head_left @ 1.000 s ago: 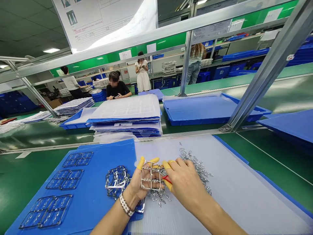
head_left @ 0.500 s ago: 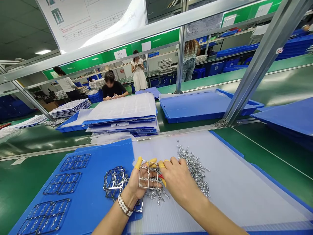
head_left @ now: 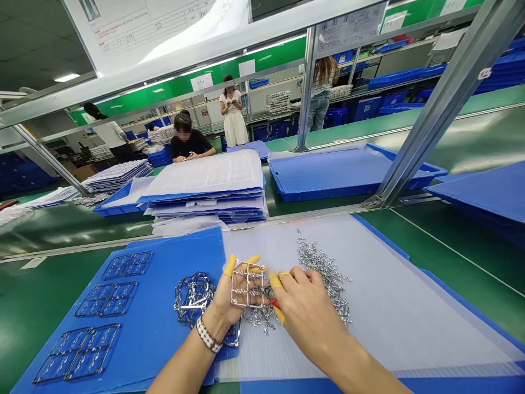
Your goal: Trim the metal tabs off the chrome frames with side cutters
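My left hand point(head_left: 225, 301), with yellow finger covers, holds a small silver sprue frame point(head_left: 248, 283) upright between thumb and fingers. Small twisted silver pieces sit within its bars. In my right hand point(head_left: 307, 306), also with yellow finger covers, are red-handled pliers point(head_left: 274, 302); their dark jaws reach the frame's right side. Whether the jaws touch it I cannot tell. Beneath and right of my hands lies a pile of loose twisted silver pieces point(head_left: 324, 268). Left of my left wrist is a tangled heap of frames point(head_left: 192, 298), partly hidden by my arm.
Several dark-looking frames point(head_left: 92, 350) lie in a column on the blue sheet point(head_left: 151, 339). A translucent white sheet point(head_left: 394, 306) covers the right side. Behind stand stacked sheets point(head_left: 205, 175), a blue tray point(head_left: 328, 191) and a slanted metal post point(head_left: 435, 104). Several people are farther back.
The pliers and my right hand have shifted slightly down and right relative to the frame, and more of the red handle shows. The left hand still holds the frame. The view has tilted slightly.
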A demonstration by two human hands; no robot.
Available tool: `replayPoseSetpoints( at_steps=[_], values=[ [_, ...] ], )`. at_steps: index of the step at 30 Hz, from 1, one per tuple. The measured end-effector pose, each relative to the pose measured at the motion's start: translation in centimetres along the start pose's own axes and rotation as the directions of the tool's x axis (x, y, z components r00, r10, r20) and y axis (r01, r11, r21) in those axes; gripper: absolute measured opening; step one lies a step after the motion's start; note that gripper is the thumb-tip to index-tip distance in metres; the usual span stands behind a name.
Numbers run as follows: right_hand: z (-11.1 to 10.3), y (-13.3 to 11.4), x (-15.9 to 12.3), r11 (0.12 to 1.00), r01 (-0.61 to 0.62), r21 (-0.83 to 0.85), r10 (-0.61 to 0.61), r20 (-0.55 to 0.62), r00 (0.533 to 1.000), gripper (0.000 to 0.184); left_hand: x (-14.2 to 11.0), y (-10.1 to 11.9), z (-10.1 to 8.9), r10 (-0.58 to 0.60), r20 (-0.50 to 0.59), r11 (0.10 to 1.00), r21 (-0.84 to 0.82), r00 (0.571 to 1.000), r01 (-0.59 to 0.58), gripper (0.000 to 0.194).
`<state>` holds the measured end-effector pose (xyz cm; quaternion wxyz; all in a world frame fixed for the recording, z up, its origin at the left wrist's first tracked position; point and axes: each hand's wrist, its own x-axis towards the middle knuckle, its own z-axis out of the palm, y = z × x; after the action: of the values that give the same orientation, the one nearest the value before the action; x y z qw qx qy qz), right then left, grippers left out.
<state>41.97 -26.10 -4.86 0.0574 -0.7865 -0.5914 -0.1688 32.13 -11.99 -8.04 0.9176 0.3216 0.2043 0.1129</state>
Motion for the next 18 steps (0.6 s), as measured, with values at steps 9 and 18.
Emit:
replayPoseSetpoints(
  at_steps=[9,18],
  values=[
    [0.9,-0.8,-0.3,0.999,0.051,-0.014,-0.051,0.032,0.998,0.013,0.0,-0.1,0.0,-0.006,0.001,1.0,0.023,1.0,0.006,0.063],
    [-0.1,-0.5,-0.3,0.996,0.09,-0.019,-0.09,-0.014,0.996,0.018,0.2,0.3,0.2,0.002,-0.03,0.999,0.043,1.0,0.0,0.064]
  ],
)
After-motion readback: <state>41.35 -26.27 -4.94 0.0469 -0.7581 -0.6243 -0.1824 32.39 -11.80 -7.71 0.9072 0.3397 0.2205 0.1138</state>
